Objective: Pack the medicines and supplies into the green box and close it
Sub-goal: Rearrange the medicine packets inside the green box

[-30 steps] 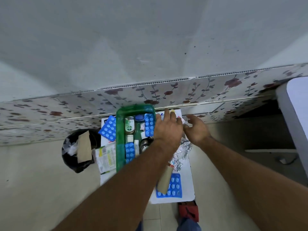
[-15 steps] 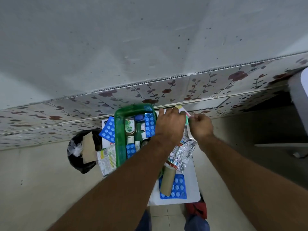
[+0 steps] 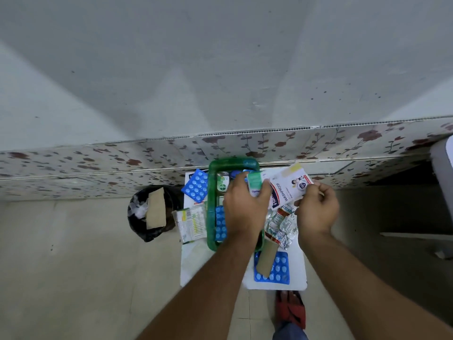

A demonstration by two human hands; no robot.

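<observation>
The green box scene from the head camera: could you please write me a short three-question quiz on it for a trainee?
1. True or false: the green box is closed.
2. Which hand holds the white "WASHPROOF" packet? A) left hand B) right hand
3. What lies across the blue blister pack nearest the person?

Key: 1. False, it is open with medicines inside. 2. B; the left holds a small green-and-white carton. 3. A brown cardboard tube.
</observation>
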